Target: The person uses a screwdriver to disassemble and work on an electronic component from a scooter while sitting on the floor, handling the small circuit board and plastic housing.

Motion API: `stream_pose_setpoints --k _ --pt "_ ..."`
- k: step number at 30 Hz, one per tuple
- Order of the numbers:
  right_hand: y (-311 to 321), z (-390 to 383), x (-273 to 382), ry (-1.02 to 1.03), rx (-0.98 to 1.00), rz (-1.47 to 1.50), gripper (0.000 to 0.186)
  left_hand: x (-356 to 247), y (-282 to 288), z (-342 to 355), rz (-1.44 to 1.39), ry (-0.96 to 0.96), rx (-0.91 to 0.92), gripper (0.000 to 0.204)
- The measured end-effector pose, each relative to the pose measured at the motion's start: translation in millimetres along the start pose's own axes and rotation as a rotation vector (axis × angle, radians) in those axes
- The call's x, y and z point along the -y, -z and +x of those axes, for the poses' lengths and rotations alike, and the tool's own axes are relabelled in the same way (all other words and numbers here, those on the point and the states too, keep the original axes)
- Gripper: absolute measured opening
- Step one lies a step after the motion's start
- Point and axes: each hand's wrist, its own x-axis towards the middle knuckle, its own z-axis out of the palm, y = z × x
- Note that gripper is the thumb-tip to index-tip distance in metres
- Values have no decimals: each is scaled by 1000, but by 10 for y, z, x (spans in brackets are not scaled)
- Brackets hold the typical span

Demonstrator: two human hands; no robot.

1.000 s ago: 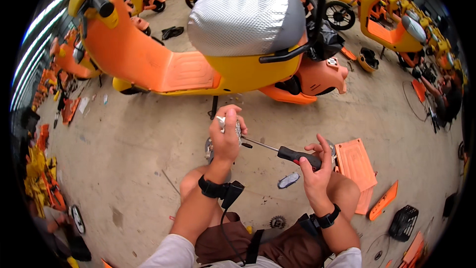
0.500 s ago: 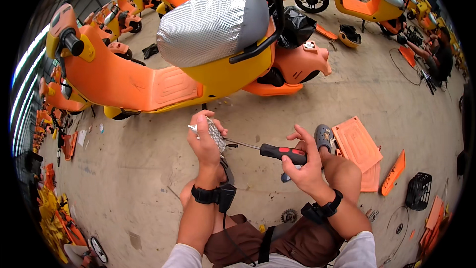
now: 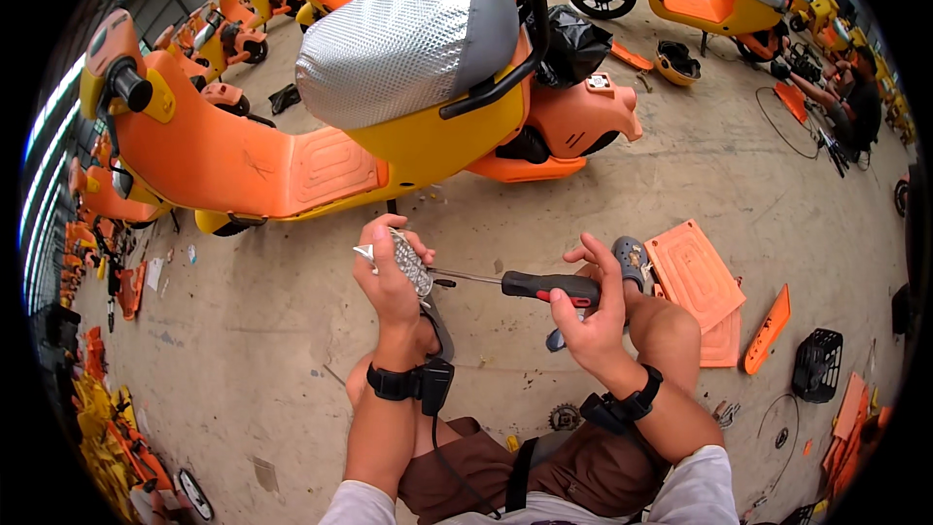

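left hand [image 3: 389, 277] grips a small studded metal part [image 3: 410, 262], while right hand [image 3: 588, 316], just beside it, grasps a screwdriver [image 3: 525, 284] whose tip meets the part.

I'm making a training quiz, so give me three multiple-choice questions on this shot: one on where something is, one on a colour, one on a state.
1. Where does the orange scooter stand?
A. Beyond the hands
B. Behind the person
C. On a bench

2. What colour is the screwdriver handle?
A. Blue and white
B. Black and red
C. Green

3. What is the left hand doing?
A. Resting open on the floor
B. Gripping a small studded metal part
C. Holding a helmet

Answers: 1 A, it fills the upper view above both hands. 2 B, the right hand grips it. 3 B, fingers wrap the part.
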Motion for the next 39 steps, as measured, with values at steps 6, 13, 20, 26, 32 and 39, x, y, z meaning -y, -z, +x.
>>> stream_pose_setpoints --k 6,13,20,26,32,39 --pt "13 27 -58 -206 3 158 63 -26 -4 -13 -7 10 -3 40" --pt "10 51 -77 79 -9 -17 57 -19 -23 -18 -10 1 -1 40" --pt "28 21 -84 -130 16 152 60 -10 -19 -21 0 12 14 41" --pt "84 49 -43 -88 63 114 58 13 -17 -15 -3 1 5 41" --pt "95 62 40 -109 65 36 58 24 -17 -13 5 13 11 41" --pt "110 50 -106 -135 94 140 61 6 -15 -15 -4 15 5 41"
